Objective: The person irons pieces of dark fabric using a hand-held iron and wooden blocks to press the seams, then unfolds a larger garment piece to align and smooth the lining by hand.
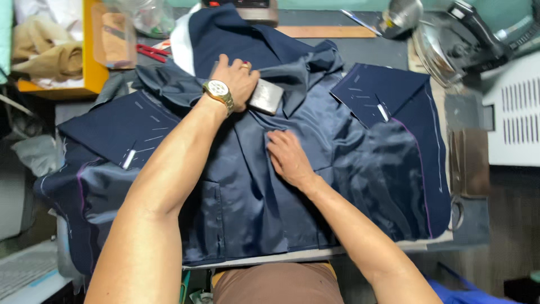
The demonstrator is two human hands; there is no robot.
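Note:
A dark navy jacket (360,157) lies spread open on the work table, shiny lining side up, with white chalk marks and basting stitches on its panels. My left hand (239,79), with a gold wristwatch and a ring, rests on the fabric near the collar and touches a flat grey metal block (267,97). Fingers spread, my right hand (287,157) presses flat on the lining at the middle of the jacket. Neither hand grips anything.
A clothes iron (450,48) sits at the table's back right beside a white perforated machine housing (514,112). Red-handled scissors (151,52) and a wooden ruler (326,31) lie at the back. Folded tan cloth (48,59) sits on a yellow shelf at left.

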